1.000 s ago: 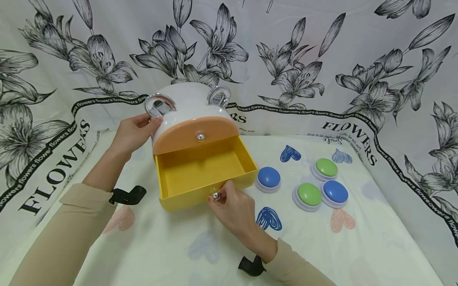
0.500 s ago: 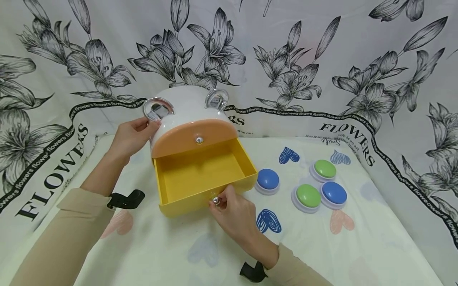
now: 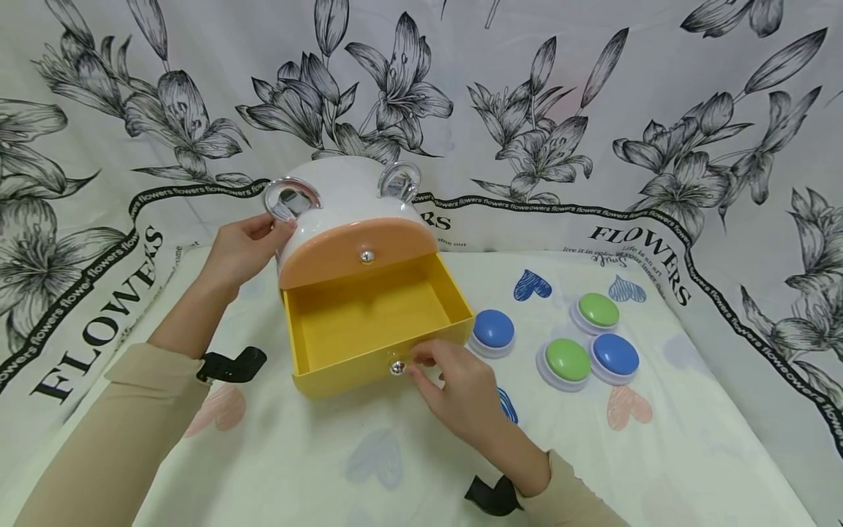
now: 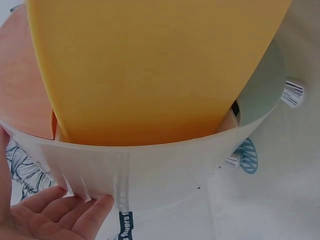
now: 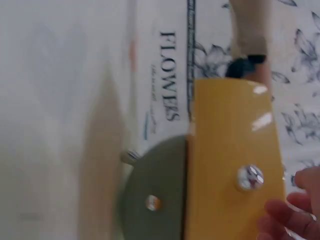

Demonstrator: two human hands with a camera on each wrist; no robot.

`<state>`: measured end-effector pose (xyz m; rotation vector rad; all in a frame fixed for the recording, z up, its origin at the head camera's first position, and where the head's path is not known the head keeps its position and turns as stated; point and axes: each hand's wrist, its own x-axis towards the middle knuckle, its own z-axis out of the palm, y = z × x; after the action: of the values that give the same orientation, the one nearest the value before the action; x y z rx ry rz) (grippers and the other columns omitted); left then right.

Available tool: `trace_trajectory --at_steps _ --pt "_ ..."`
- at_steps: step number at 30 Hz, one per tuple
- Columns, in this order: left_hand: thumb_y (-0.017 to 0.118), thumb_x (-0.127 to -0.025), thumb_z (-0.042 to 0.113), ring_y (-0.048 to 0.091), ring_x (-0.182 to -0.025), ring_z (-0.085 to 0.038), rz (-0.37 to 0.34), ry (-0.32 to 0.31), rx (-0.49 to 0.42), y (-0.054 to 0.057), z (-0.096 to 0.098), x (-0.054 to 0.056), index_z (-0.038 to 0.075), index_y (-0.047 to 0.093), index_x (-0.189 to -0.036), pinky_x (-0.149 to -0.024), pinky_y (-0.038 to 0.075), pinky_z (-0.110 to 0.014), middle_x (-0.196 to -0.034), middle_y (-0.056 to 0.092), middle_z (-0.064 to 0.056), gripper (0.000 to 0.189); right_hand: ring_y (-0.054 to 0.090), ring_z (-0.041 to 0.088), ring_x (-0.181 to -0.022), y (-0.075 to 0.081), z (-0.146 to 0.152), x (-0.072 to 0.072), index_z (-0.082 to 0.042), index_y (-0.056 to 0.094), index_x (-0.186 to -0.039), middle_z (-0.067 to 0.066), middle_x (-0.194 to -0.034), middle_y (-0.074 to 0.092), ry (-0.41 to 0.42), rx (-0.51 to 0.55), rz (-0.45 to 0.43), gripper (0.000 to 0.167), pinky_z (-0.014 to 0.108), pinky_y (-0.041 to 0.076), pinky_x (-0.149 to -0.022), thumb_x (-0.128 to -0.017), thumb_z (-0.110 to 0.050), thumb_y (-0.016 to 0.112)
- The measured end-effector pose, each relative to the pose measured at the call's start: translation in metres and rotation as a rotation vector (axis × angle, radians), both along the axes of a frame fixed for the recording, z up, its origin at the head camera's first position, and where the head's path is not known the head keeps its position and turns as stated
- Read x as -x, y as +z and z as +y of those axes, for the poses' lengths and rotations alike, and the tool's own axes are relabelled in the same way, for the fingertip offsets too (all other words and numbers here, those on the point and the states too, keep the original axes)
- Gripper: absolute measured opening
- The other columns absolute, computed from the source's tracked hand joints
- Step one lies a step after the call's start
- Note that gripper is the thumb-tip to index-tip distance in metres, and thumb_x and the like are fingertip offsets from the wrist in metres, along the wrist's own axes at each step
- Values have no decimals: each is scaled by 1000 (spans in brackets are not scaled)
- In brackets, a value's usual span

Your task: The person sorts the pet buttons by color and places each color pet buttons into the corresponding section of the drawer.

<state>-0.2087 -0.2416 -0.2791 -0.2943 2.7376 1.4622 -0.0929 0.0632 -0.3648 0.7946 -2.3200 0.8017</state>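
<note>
A white domed cabinet (image 3: 342, 183) has an orange upper front (image 3: 358, 249) and silver ring-shaped parts on top. Its yellow drawer (image 3: 369, 307) is pulled out, with nothing inside. My left hand (image 3: 245, 245) touches the cabinet's left side, just under the near silver ring (image 3: 293, 197). In the left wrist view its fingertips (image 4: 102, 200) press on the glossy white shell. My right hand (image 3: 454, 388) is just right of the drawer's silver knob (image 3: 397, 367), its thumb and fingers apart from it. The right wrist view shows the knob (image 5: 250, 177) free, with my fingers beside it.
A blue dome button (image 3: 494, 329) lies by the drawer's right corner. Further right are two green buttons (image 3: 568, 360) and another blue one (image 3: 615, 354). A flower-print cloth (image 3: 527, 110) hangs behind the heart-patterned table cover (image 3: 296, 454).
My right hand has let go of the drawer knob and moved a little to the right. The drawer stays out. My left hand remains at the cabinet's side.
</note>
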Motion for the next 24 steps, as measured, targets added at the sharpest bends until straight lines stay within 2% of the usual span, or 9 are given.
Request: trace_trajectory --at_steps 2,5,10,12,14,19,24 --pt "47 -80 69 26 -136 -36 -1 3 4 0 0 0 12 19 -148 -103 28 -59 -148 31 -15 93 61 9 -75 5 9 3 -10 63 -95 -2 -85 67 47 42 27 22 13 50 -60 -77 -16 74" --pt "47 -80 69 26 -136 -36 -2 4 6 -1 0 0 12 19 -148 -103 28 -59 -148 31 -15 93 60 14 -77 13 23 9 -5 62 -96 4 -89 66 73 124 52 21 21 53 -62 -78 -11 71" --pt "46 -80 69 26 -136 -36 1 -2 5 -1 -1 1 12 19 -148 -103 28 -60 -148 30 -14 92 58 17 -87 20 44 23 -3 59 -106 8 -101 63 9 236 31 29 23 53 -72 -79 -4 70" --pt "46 -80 69 25 -136 -36 2 -5 3 -1 -1 0 12 19 -148 -103 27 -61 -148 31 -14 92 58 17 -95 21 52 29 -4 57 -112 7 -109 62 -27 248 10 36 22 52 -78 -79 -3 70" --pt "46 -80 69 24 -136 -36 3 -9 2 0 -1 0 13 19 -148 -103 27 -61 -148 30 -14 92 56 17 -105 19 59 35 -5 54 -120 7 -118 59 -49 252 -17 43 26 52 -83 -79 -3 70" --pt "46 -80 69 24 -136 -36 1 -10 -1 1 0 0 12 19 -148 -103 26 -61 -148 30 -14 92 47 19 -121 7 72 50 -11 43 -136 4 -134 49 -82 253 -156 60 41 48 -93 -82 -8 68" --pt "46 -79 70 25 -136 -37 -6 -1 5 0 1 0 12 18 -148 -103 28 -60 -148 30 -14 94 37 21 -130 -13 81 64 -19 31 -144 2 -144 38 -135 235 -375 69 45 38 -103 -84 -15 67"
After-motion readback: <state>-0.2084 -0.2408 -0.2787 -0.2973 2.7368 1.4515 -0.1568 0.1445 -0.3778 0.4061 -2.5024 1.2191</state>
